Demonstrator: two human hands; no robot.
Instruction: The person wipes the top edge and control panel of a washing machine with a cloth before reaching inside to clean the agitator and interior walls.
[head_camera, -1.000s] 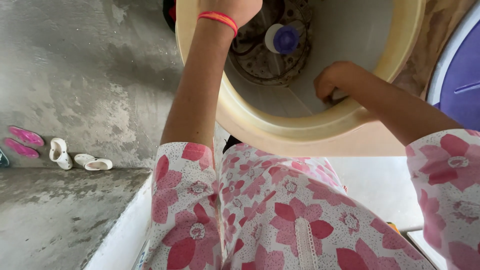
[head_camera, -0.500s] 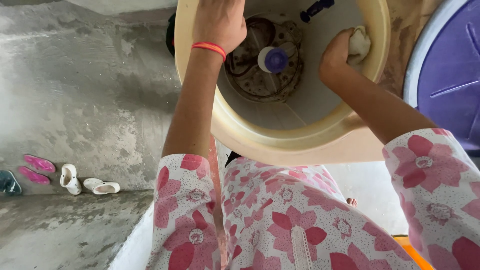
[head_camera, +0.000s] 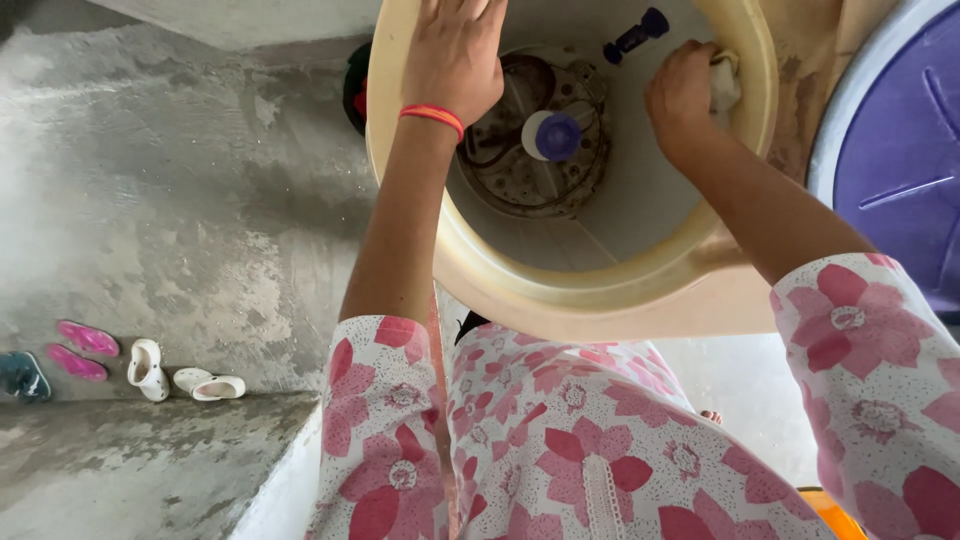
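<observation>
Scrubbing is the step in hand, as I read it from the head view. The right hand (head_camera: 683, 98) is curled tight around a pale cloth (head_camera: 724, 82) and presses it against the inner wall of the cream washing-machine tub (head_camera: 590, 290), high on the right side near the rim. The left hand (head_camera: 455, 55) lies flat, fingers together and spread over the far rim, clamped on nothing but bracing the tub; an orange-red bangle (head_camera: 432, 116) circles that wrist. At the bottom sits the grimy pulsator plate (head_camera: 525, 165) with a white-and-purple cap (head_camera: 551, 136) at its centre, and a dark blue knob-like piece (head_camera: 635, 35) juts from the far wall (I cannot tell what it belongs to). The plate looks still dirty, so I judge the cleaning far from finished.

The next move, in my judgement, calls for firm pressure while sweeping the cloth along the wall, with the left hand steadying.

Beside the tub stands a purple lid (head_camera: 900, 150); on the concrete floor (head_camera: 180, 230) lie pink sandals (head_camera: 82, 350) and white slippers (head_camera: 180, 375).
</observation>
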